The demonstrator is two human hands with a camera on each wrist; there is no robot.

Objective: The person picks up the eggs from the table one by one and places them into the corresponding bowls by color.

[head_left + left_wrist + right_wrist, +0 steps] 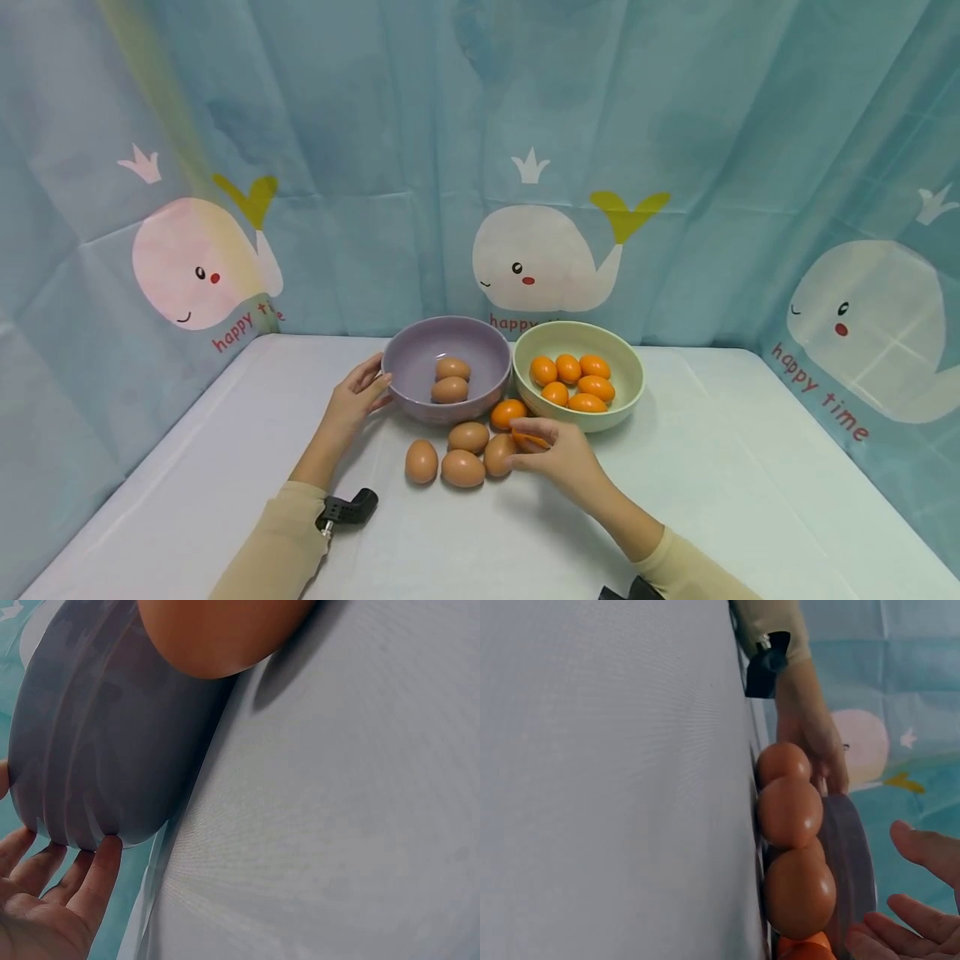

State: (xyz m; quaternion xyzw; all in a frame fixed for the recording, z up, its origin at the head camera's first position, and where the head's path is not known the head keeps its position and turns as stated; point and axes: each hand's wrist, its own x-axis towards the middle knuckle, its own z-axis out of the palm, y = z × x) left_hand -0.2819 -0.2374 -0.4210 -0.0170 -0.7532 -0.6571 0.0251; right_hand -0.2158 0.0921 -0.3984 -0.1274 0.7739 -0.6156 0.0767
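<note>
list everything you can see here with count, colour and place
table: 1, white, beneath the bowls
purple bowl: 1, purple, left of the other bowl
green bowl: 1, pale green, right of the purple one
eggs: 6, brown, two in the purple bowl, four on the table
fruits: 8 visible, orange, six in the green bowl, two on the table
curtain: count unclear, blue, behind and at both sides
whale prints: 3, pale, on the curtain
left hand: 1, touching the purple bowl
right hand: 1, over a table fruit
sleeves: 2, beige, on the forearms
wrist devices: 2, black, at the sleeves
</note>
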